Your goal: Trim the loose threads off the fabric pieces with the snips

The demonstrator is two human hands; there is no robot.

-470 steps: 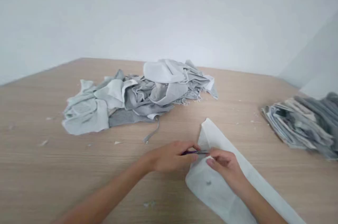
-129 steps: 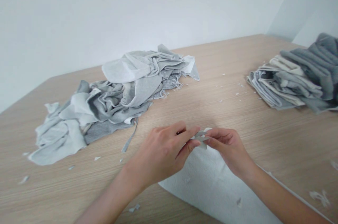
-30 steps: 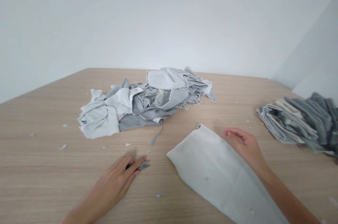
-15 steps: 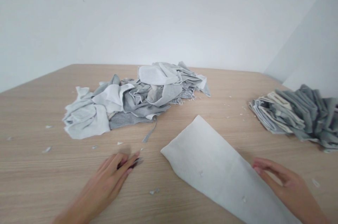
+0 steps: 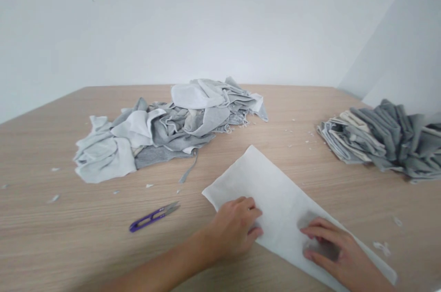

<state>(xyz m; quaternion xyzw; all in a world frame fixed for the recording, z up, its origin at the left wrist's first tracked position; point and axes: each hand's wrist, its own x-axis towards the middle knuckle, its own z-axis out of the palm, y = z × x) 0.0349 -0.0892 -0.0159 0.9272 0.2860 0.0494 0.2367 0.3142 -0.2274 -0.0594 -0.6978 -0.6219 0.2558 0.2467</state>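
Note:
A light grey-white piece of fabric (image 5: 275, 191) lies flat and slanted on the wooden table in front of me. My left hand (image 5: 236, 225) is over its left edge, thumb and forefinger apart with a small gap between them. On the fabric's right part, my right hand (image 5: 332, 246) has its fingers curved and its thumb spread away; nothing shows between them. Whether its fingertips press on the cloth is hard to tell. Purple-handled thread snips (image 5: 164, 210) rest on the table to the left of my left hand, blades pointing up and right.
A loose heap of grey and white fabric pieces (image 5: 179, 122) spreads across the back of the table (image 5: 51, 237). At the right lies a stack of folded grey and cream pieces (image 5: 389, 136). Small white scraps (image 5: 382, 248) are scattered about. A pale wall (image 5: 220, 21) stands behind.
My left hand has let go of the thread snips and moved right onto the fabric. My right hand has shifted from the fabric's right edge inward over it.

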